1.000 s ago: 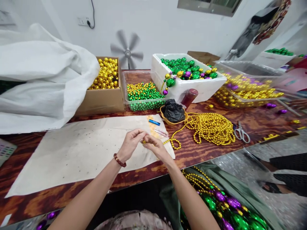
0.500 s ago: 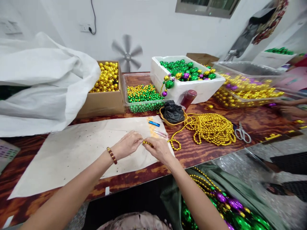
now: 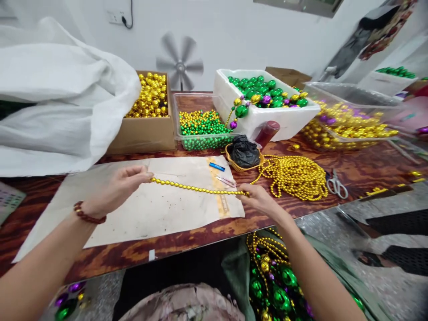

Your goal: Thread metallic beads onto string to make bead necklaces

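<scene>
A gold bead strand point(image 3: 197, 189) is stretched between my two hands above the white cloth point(image 3: 133, 218). My left hand point(image 3: 129, 180) pinches its left end. Around that wrist is a brown bead bracelet. My right hand point(image 3: 257, 197) is closed on the strand near the cloth's right edge. Beyond my right hand a coiled heap of gold beads point(image 3: 294, 177) lies on the table, and a strand runs from it towards that hand. On the cloth's right part lie a blue tube-like item point(image 3: 217, 166) and small tweezers-like tools point(image 3: 225, 181). A thin needle-like line shows near my left fingers.
Behind stand a cardboard box point(image 3: 143, 133) of gold balls, a clear bin point(image 3: 207, 141) of small beads and a foam box point(image 3: 284, 122) of green ornaments. A black bag sits in a yellow basket point(image 3: 239, 168). Scissors point(image 3: 337, 185) lie right; a fan point(image 3: 180, 67) spins behind.
My hands have moved apart, left hand leftwards and right hand rightwards, drawing the gold bead strand out straight between them. The other person's hand at the far right has left view.
</scene>
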`<state>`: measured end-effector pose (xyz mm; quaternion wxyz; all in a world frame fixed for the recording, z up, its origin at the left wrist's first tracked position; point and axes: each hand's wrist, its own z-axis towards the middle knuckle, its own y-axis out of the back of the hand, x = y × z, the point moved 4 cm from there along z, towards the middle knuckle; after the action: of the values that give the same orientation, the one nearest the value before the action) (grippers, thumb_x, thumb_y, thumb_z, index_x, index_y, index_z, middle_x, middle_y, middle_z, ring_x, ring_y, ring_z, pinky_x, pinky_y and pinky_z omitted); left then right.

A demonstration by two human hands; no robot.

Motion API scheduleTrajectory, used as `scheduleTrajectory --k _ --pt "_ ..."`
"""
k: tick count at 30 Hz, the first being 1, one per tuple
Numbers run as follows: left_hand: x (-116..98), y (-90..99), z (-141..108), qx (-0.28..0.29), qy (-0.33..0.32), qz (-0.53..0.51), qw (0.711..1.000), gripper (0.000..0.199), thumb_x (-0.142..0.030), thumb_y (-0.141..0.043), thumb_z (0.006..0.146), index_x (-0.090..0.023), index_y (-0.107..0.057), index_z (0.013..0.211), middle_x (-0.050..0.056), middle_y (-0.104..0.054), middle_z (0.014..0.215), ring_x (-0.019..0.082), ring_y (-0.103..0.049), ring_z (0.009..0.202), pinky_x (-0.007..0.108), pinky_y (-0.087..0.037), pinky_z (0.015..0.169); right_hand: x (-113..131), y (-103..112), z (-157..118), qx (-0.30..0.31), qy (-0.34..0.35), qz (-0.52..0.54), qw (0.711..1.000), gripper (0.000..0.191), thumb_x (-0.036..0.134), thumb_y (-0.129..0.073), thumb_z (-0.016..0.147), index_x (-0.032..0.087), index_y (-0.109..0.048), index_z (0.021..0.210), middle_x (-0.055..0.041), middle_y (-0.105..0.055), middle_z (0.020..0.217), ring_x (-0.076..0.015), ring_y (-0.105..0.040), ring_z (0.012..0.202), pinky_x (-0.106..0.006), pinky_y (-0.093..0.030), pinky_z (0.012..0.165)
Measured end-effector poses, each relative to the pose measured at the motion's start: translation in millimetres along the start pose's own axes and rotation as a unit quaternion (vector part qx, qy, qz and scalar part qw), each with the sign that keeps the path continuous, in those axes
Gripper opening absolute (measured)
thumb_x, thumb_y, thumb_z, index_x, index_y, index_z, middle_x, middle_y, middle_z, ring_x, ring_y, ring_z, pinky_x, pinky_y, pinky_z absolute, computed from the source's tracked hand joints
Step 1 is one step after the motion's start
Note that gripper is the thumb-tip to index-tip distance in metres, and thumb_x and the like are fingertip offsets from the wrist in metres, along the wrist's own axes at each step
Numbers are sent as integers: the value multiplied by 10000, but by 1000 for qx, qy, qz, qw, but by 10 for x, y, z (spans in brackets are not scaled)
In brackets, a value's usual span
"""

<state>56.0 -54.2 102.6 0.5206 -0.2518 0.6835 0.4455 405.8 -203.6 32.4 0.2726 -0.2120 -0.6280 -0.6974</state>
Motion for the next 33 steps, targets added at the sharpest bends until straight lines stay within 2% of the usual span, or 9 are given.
scheduleTrajectory --k 3,5,7,10,14,19,23,27,33 --pt "51 311 -144 -50 -3 -77 996 309 -377 -664 752 -190 -482 586 15 -472 663 136 -432 666 277 -401 629 292 67 -20 -9 30 60 998 250 400 -564 906 192 -694 858 -17 -693 772 -170 -619 675 -249 -462 604" --pt "125 532 -257 -83 4 -83 993 329 -366 -606 799 -185 -427 591 26 -484 704 148 -469 740 306 -445 750 506 60 -16 -28 54 47 997 262 446 -590 912 218 -713 952 -27 -726 826 -174 -638 651 -260 -476 579" --pt "265 776 -395 -119 21 -51 991 342 -363 -542 844 -187 -374 602 22 -456 700 144 -456 747 314 -447 792 706 -29 -15 -31 90 28 995 268 466 -599 921 249 -714 1029 -42 -753 902 -192 -680 685 -272 -496 579" --pt "567 1143 -685 -161 37 9 986 241 -337 -536 816 -182 -446 654 5 -443 693 134 -425 726 284 -420 746 948 -334 -36 -8 129 20 991 257 469 -577 944 275 -705 1054 -62 -762 914 -212 -712 701 -282 -511 565" --pt "1029 1468 -1196 -167 98 103 976 208 -370 -589 750 -186 -527 675 -30 -430 643 122 -384 641 258 -347 633 1178 -960 -85 58 144 50 987 282 450 -486 986 283 -700 1061 -75 -747 888 -206 -717 685 -284 -530 557" --pt "1543 1587 -1838 -161 155 210 952 322 -476 -539 806 -206 -483 640 -23 -496 662 153 -449 694 271 -374 665 1335 -1730 -117 89 166 25 982 324 370 -382 1031 284 -684 1108 -50 -722 960 -146 -715 666 -236 -526 506" --pt "1914 1618 -2254 -172 172 300 922 349 -465 -465 876 -215 -463 632 2 -537 685 183 -469 750 307 -375 739 1408 -2153 -141 74 177 -15 981 323 341 -363 1039 241 -667 1081 -48 -730 923 -162 -738 706 -232 -522 476" --pt "2153 1649 -2508 -185 202 341 899 323 -430 -455 904 -214 -499 669 20 -552 727 202 -464 775 327 -348 738 1484 -2341 -173 75 171 -28 982 331 371 -367 1039 235 -656 952 -45 -731 897 -168 -741 715 -226 -520 446" --pt "2252 1670 -2567 -157 221 355 895 290 -386 -462 930 -201 -550 725 27 -581 785 214 -478 830 346 -307 767 1518 -2360 -207 89 170 -43 980 361 394 -363 1038 256 -689 968 -65 -718 961 -174 -744 786 -219 -554 488"
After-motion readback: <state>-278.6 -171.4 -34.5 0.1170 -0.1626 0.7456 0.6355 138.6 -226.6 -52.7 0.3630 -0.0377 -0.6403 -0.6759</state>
